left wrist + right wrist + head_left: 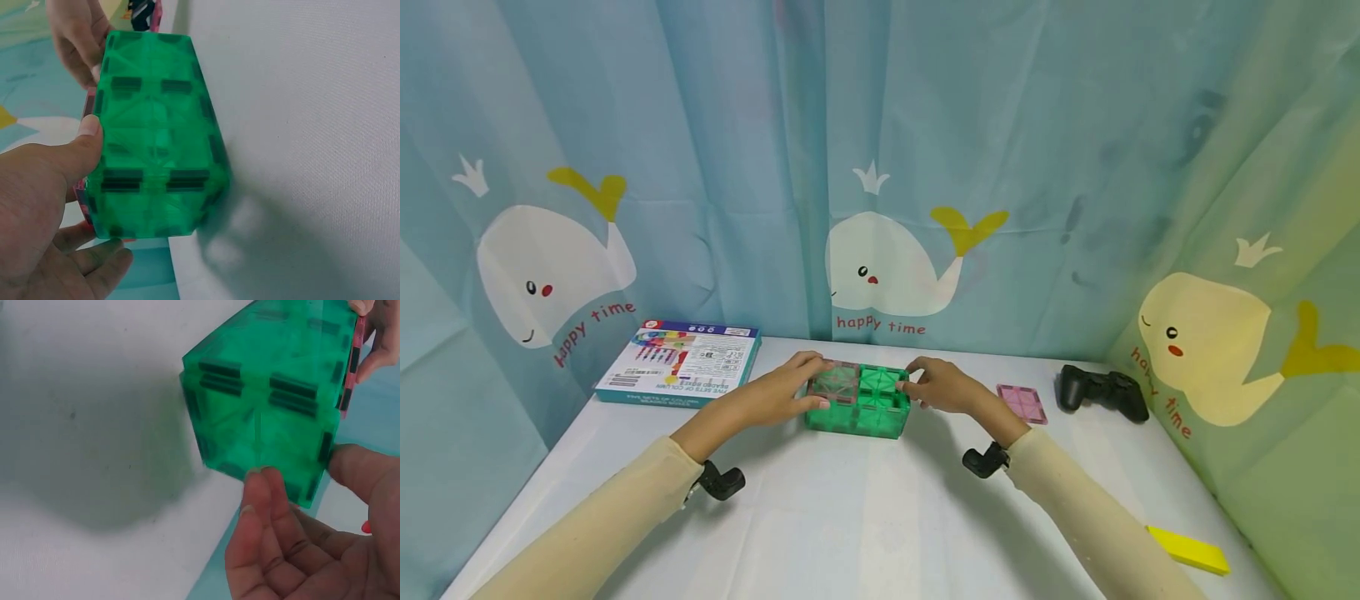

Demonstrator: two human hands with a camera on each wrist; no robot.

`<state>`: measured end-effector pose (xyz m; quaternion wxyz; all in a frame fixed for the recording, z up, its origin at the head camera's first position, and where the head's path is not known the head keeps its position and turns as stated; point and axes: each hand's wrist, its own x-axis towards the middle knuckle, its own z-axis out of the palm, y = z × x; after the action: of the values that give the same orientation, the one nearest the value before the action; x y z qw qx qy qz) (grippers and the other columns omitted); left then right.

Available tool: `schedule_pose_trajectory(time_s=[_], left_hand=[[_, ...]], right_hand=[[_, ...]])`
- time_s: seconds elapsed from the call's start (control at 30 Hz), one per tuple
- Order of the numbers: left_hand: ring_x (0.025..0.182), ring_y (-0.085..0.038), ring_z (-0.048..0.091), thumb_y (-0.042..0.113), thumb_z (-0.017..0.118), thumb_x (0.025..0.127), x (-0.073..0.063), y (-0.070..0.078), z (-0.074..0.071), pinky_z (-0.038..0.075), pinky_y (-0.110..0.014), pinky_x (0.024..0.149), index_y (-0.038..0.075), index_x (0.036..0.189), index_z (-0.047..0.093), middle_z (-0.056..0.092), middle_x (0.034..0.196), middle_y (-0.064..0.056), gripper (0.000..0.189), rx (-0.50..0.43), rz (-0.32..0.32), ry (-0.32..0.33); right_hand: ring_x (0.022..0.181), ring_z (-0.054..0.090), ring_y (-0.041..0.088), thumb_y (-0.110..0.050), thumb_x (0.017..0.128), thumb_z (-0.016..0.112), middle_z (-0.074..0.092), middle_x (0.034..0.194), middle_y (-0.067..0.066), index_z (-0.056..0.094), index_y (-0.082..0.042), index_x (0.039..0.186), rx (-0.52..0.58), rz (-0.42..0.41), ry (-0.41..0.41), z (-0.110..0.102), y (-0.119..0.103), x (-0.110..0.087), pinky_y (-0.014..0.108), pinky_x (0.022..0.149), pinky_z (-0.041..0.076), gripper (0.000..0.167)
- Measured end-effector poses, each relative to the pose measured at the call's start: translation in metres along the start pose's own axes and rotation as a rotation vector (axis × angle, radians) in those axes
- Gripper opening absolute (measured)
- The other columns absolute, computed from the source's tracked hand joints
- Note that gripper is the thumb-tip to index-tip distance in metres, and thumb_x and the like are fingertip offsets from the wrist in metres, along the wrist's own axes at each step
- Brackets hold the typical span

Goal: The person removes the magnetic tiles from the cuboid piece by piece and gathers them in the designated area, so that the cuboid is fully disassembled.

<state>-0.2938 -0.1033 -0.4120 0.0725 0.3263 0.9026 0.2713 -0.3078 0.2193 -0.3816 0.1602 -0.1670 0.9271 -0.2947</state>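
A box of see-through green magnetic tiles rests on the white table. One pink magnetic tile lies over the left part of its top. My left hand grips this tile at the box's left end, with the thumb along the front top edge and fingers around the far side. At the other end, my right hand pinches the box's corner, its thumb at the top edge and fingertips against the end wall. In the head view I cannot tell whether the top's right half is covered.
To the left lies a flat toy box. Right of the hands are another pink magnetic tile and a black game controller. A yellow block lies near the table's right edge. Curtains hang behind and beside the table.
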Motion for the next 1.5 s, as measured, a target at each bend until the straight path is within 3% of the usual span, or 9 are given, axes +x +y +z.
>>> schedule_pose_trajectory(time_s=[0.17, 0.4, 0.57, 0.8, 0.97, 1.2, 1.37, 1.5], left_hand=[[0.152, -0.039, 0.037, 0.037, 0.061, 0.109, 0.000, 0.000, -0.001, 0.038, -0.058, 0.120, 0.009, 0.164, 0.036, 0.029, 0.166, -0.021, 0.067, 0.001, -0.005, -0.004], [0.150, -0.036, 0.040, 0.038, 0.062, 0.108, 0.002, -0.001, -0.002, 0.040, -0.055, 0.119, 0.011, 0.164, 0.036, 0.030, 0.166, -0.017, 0.068, 0.001, -0.015, -0.010], [0.149, -0.033, 0.042, 0.039, 0.063, 0.108, 0.002, -0.001, -0.001, 0.041, -0.053, 0.119, 0.013, 0.163, 0.037, 0.031, 0.166, -0.016, 0.067, -0.011, -0.025, -0.016], [0.146, -0.036, 0.044, 0.038, 0.062, 0.108, 0.000, -0.002, -0.002, 0.042, -0.055, 0.118, 0.008, 0.161, 0.038, 0.033, 0.163, -0.020, 0.065, -0.002, 0.012, 0.004], [0.147, -0.036, 0.043, 0.038, 0.062, 0.108, -0.001, -0.001, -0.002, 0.041, -0.055, 0.118, 0.008, 0.162, 0.038, 0.032, 0.163, -0.020, 0.066, -0.012, 0.010, 0.000], [0.145, -0.036, 0.045, 0.038, 0.062, 0.108, 0.000, -0.002, -0.001, 0.042, -0.055, 0.117, 0.007, 0.160, 0.038, 0.034, 0.162, -0.020, 0.065, -0.005, 0.021, 0.007], [0.145, -0.036, 0.045, 0.037, 0.063, 0.108, 0.000, 0.001, -0.002, 0.042, -0.055, 0.117, 0.007, 0.160, 0.038, 0.034, 0.162, -0.021, 0.066, -0.003, 0.017, 0.007], [0.145, -0.036, 0.045, 0.038, 0.063, 0.108, -0.001, 0.000, -0.002, 0.042, -0.055, 0.117, 0.007, 0.161, 0.038, 0.034, 0.162, -0.021, 0.066, 0.000, 0.015, 0.009]], right_hand=[[0.090, 0.075, 0.030, -0.022, 0.107, 0.063, 0.075, 0.103, 0.015, 0.054, 0.009, 0.144, -0.015, -0.009, -0.001, 0.002, -0.001, 0.006, 0.042, 0.083, 0.061, 0.049], [0.088, 0.075, 0.025, -0.020, 0.106, 0.066, 0.075, 0.108, 0.017, 0.057, 0.009, 0.141, -0.023, 0.015, 0.003, -0.001, -0.005, 0.006, 0.042, 0.084, 0.062, 0.046], [0.091, 0.076, 0.029, -0.014, 0.104, 0.066, 0.074, 0.107, 0.018, 0.056, 0.011, 0.140, -0.006, 0.022, -0.011, -0.004, -0.004, 0.002, 0.040, 0.083, 0.063, 0.045], [0.081, 0.071, 0.021, -0.011, 0.101, 0.068, 0.073, 0.093, 0.012, 0.060, 0.012, 0.135, -0.065, 0.021, -0.025, -0.010, 0.002, 0.000, 0.035, 0.079, 0.059, 0.042], [0.081, 0.073, 0.024, -0.011, 0.100, 0.071, 0.073, 0.088, 0.009, 0.062, 0.012, 0.135, -0.109, 0.041, -0.039, -0.014, 0.008, -0.003, 0.035, 0.079, 0.058, 0.043], [0.083, 0.073, 0.025, -0.004, 0.101, 0.069, 0.069, 0.103, 0.019, 0.061, 0.010, 0.136, 0.015, 0.033, -0.036, -0.015, 0.023, -0.010, 0.037, 0.078, 0.061, 0.039], [0.090, 0.073, 0.027, 0.000, 0.102, 0.066, 0.064, 0.114, 0.024, 0.061, 0.006, 0.136, 0.084, -0.021, 0.030, -0.023, 0.041, -0.017, 0.048, 0.087, 0.063, 0.034], [0.097, 0.073, 0.033, 0.000, 0.104, 0.064, 0.061, 0.120, 0.029, 0.059, 0.006, 0.138, 0.120, -0.044, 0.105, -0.037, 0.058, -0.021, 0.050, 0.091, 0.062, 0.035]])
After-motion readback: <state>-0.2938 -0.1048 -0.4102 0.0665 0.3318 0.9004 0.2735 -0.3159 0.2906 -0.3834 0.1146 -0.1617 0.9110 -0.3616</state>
